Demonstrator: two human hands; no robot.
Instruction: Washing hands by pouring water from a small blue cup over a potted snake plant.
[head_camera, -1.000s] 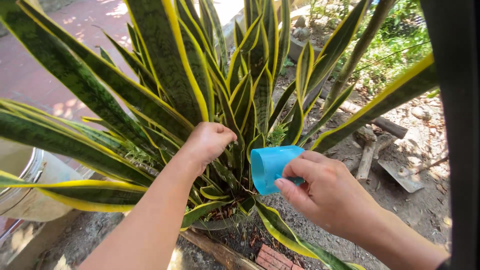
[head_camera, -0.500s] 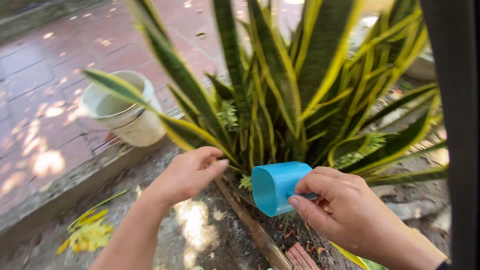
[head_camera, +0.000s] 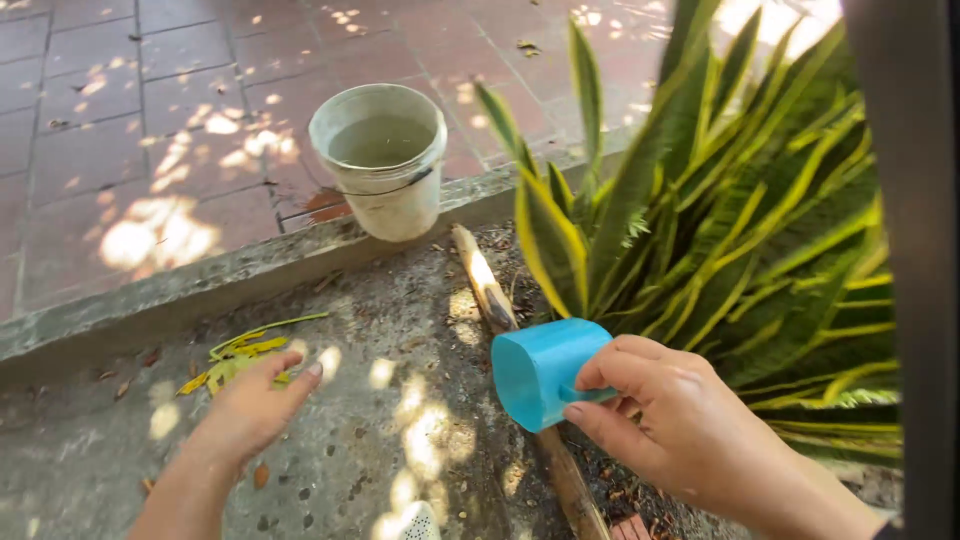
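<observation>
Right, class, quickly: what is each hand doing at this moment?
Left hand: open, holding nothing, above the concrete near yellow leaves.
Right hand: closed on the blue cup.

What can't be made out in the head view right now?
- Blue cup: its inside faces away, and the right hand covers the handle.
- White bucket: murky inside, contents unclear.
- Snake plant: blurred, its base hidden behind leaves, and a dark post cuts off the right side.
- Left hand: palm down, underside hidden; whether it touches the yellow leaves is unclear.
- Pale thing at bottom edge: cut off.
</observation>
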